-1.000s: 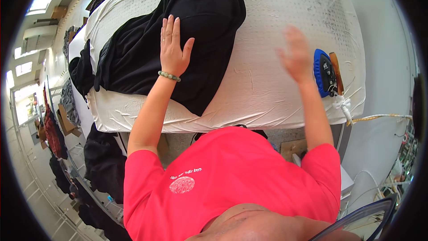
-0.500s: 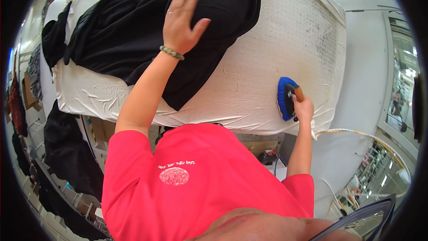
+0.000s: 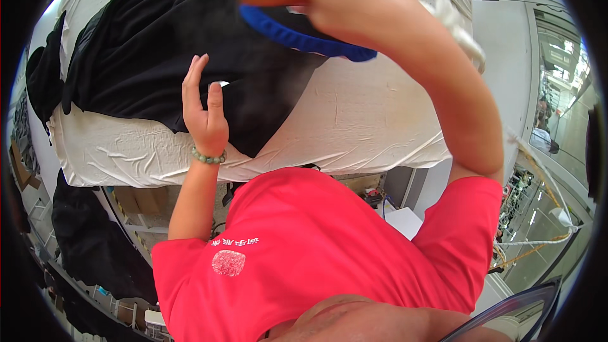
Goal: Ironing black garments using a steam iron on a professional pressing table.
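A black fabric garment [image 3: 145, 57] lies spread over a padded ironing table with a white cover [image 3: 367, 104]. My right hand [image 3: 348, 0] is closed round the brown handle of an iron [image 3: 288, 37] with a blue-rimmed base. The iron is above the garment; faint whitish haze hangs beside it, and I cannot tell whether the base touches the cloth. Nearer me, my left hand [image 3: 206, 111], with a green bead bracelet at the wrist, is open with fingers extended over the garment's near part. A small white patch shows beside its thumb, too small to name.
A pale rope-like cord [image 3: 465, 31] runs behind my right forearm, and more cord [image 3: 538, 240] hangs at the right. Black cloth [image 3: 95, 234] hangs at the lower left. A window [image 3: 563, 82] is set in the wall at right.
My right hand has carried the iron from the table's right side up and left, over the garment. My left hand has drawn back toward me and to the left.
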### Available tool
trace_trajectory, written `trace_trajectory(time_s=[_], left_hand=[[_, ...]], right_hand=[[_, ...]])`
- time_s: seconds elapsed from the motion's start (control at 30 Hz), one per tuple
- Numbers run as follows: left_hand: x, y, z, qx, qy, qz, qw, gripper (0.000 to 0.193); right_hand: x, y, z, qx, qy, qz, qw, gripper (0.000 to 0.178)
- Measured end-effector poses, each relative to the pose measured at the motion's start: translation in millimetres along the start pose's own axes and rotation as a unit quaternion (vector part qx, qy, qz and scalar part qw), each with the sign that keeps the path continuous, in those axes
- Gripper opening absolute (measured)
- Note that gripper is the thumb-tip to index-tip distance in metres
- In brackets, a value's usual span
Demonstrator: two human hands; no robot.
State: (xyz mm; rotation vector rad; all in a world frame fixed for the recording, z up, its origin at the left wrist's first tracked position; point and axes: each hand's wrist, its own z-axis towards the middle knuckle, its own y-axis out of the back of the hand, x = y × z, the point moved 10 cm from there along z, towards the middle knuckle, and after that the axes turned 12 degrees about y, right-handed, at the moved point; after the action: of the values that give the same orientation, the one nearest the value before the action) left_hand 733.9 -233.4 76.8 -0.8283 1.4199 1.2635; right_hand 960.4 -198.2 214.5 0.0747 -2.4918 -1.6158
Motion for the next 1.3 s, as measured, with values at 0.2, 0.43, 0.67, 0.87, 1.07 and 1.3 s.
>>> trace_trajectory(time_s=[0.2, 0.43, 0.67, 0.87, 1.07, 1.3], left_hand=[[0.7, 17.7, -7.0, -0.015, 0.025, -0.025, 0.999, 0.039], [-60.1, -17.8, 38.6, 0.018, -0.104, 0.048, 0.993, 0.043], [-114.2, -137.1, 68.3, 0.006, -0.278, 0.262, 0.924, 0.052], [-113.2, -139.5, 68.4, -0.008, -0.296, 0.289, 0.910, 0.045], [-44.9, -63.3, 208.9, -0.053, -0.122, 0.180, 0.975, 0.045], [104.3, -32.2, 306.1, 0.030, -0.049, 0.608, 0.792, 0.066]], right_hand=[[-4.6, 3.2, 1.8, 0.028, -0.052, 0.046, 0.997, 0.036], [-183.7, -147.8, -178.7, -0.208, -0.326, 0.318, 0.866, 0.039], [-239.3, -283.5, -248.9, -0.218, -0.372, 0.282, 0.857, 0.045], [-202.1, -213.0, -202.8, -0.245, -0.359, 0.132, 0.891, 0.072], [-122.7, -216.2, -58.8, -0.321, -0.250, 0.579, 0.707, 0.075], [-86.2, -218.9, -98.4, -0.349, -0.225, 0.640, 0.647, 0.034]])
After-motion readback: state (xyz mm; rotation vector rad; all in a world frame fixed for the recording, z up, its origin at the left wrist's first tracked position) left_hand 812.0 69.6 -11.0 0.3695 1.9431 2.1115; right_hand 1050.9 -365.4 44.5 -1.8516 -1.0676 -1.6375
